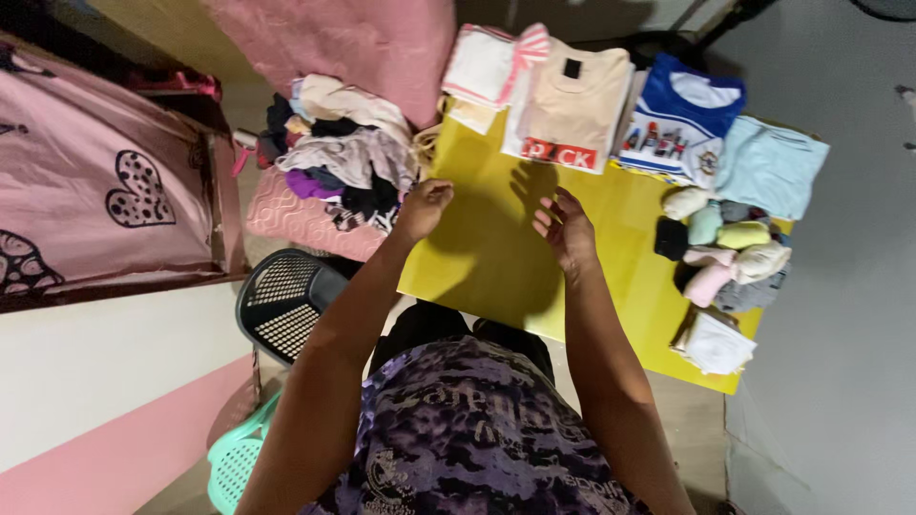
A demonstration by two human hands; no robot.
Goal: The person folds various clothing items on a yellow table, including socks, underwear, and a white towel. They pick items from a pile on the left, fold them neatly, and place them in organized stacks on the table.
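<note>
1. You are holding your left hand point(423, 207) over the left edge of the yellow table point(496, 257), with its fingers curled loosely inward and gripping nothing.
2. You are keeping your right hand point(567, 229) above the bare middle of the table, with its fingers point(544, 221) half bent, slightly spread and empty.
3. A heap of unfolded clothes point(343, 153) is lying just beside your left hand, on a pink cushion point(296, 221) at the table's left side.
4. Folded shirts are sitting in a row along the far edge: a white one with pink stripes point(491, 65), a peach T-shirt point(571, 107), a blue and white T-shirt point(679, 119) and a pale blue garment point(771, 164).
5. Rolled socks point(730, 250) are clustering at the right, well apart from your right hand, with a folded white cloth point(716, 343) near them.
</note>
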